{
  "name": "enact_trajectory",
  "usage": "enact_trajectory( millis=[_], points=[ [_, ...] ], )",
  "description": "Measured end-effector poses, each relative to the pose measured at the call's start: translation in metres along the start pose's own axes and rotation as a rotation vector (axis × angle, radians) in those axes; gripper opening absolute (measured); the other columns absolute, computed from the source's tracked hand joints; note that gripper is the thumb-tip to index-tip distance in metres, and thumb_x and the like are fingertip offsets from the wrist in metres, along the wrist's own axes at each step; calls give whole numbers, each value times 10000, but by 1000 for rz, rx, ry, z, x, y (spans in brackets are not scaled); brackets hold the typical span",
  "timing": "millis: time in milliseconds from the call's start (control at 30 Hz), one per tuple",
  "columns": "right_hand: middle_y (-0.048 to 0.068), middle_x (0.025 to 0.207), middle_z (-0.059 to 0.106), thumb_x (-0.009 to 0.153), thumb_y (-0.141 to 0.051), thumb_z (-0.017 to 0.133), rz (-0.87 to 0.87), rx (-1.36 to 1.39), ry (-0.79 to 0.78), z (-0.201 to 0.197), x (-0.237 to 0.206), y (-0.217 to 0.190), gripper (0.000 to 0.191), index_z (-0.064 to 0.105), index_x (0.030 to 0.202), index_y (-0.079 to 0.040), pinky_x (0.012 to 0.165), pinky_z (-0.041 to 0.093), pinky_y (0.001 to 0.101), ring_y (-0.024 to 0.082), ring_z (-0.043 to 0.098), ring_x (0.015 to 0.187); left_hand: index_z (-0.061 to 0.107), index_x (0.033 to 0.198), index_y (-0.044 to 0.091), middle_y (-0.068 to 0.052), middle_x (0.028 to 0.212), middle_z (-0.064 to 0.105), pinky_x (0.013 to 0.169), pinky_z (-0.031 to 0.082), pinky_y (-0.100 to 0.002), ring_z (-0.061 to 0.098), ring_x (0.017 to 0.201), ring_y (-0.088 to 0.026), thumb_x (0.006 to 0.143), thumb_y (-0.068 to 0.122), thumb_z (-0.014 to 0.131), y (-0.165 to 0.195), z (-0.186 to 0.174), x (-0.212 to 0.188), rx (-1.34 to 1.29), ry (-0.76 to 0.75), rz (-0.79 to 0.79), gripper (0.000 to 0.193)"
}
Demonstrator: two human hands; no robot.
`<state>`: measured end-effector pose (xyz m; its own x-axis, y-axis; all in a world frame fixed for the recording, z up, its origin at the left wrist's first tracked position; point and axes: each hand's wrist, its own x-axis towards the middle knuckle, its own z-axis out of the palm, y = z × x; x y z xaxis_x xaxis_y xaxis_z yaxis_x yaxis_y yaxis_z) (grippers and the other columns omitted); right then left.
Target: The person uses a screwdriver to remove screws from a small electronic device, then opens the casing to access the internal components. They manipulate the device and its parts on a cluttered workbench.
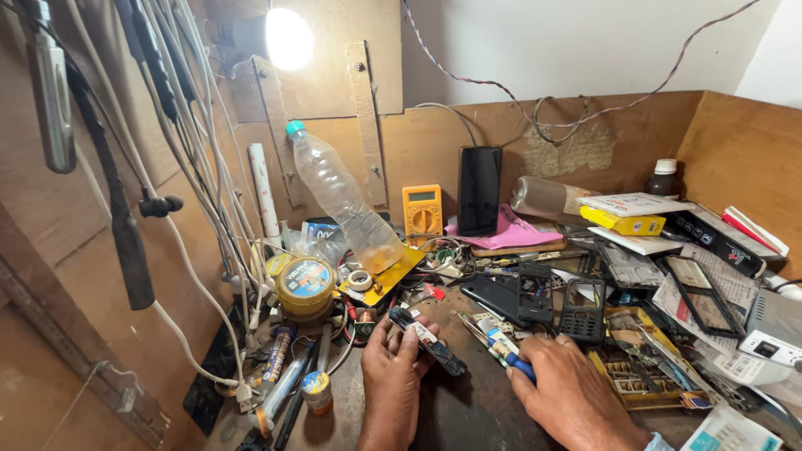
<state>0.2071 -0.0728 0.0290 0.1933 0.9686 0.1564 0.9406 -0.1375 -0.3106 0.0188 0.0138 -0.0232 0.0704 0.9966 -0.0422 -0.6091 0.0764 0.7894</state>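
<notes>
Nearest, the left hand (391, 367) pinches a thin, light, fragile phone circuit board (426, 340) by its edges; the right hand (561, 386) grips a blue-handled screwdriver (504, 352).

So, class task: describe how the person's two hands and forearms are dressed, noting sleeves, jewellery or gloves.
Both hands are bare, with no gloves. The left hand and its forearm show no sleeve or jewellery. The right hand wears a thin ring on one finger, and a light blue sleeve cuff shows at its wrist.
</notes>
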Motion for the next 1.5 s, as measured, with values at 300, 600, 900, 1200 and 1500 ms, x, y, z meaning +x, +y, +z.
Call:
enact_trajectory(
  millis=[300,600,900,1200,1500],
  points=[
    [126,1009,723,847,-346,741,-156,97,10,2,10,1,311,718,1012,-83,881,512,459,328,644,985,463,1405,8,-164,1219,697,889,600,-431,719,1096,-271,952,88,558,-9,-9,8,-1,8,29,469],
    [168,973,753,807,-374,779,86,45,346,-28,51,83,417,725,1049,-40,873,571,435,332,736,926,427,1420,8,-202,1231,704,871,631,-464,729,1089,-306,932,80,564,-10,-8,12,23,14,12,512],
    [74,1232,642,703,-390,851,-30,-112,164,-24,44,84,562,733,1212,-185,1058,452,421,312,532,1194,395,1449,18,-216,1248,691,877,633,-464,723,1101,-310,932,88,561,-7,-6,10,26,17,-2,548],
    [20,1243,696,707,-394,891,52,-125,115,-44,39,84,453,796,1099,-188,1070,371,523,283,497,1309,411,1433,13,-204,1244,695,875,634,-454,725,1101,-299,960,122,584,-2,-3,8,47,34,-33,516],
    [65,1275,697,772,-317,812,-126,-84,140,-29,53,50,438,757,1171,-143,1121,393,431,263,519,1264,425,1425,5,-203,1235,702,864,633,-447,728,1092,-296,934,86,563,-5,-4,9,43,6,-2,517]
  ],
)
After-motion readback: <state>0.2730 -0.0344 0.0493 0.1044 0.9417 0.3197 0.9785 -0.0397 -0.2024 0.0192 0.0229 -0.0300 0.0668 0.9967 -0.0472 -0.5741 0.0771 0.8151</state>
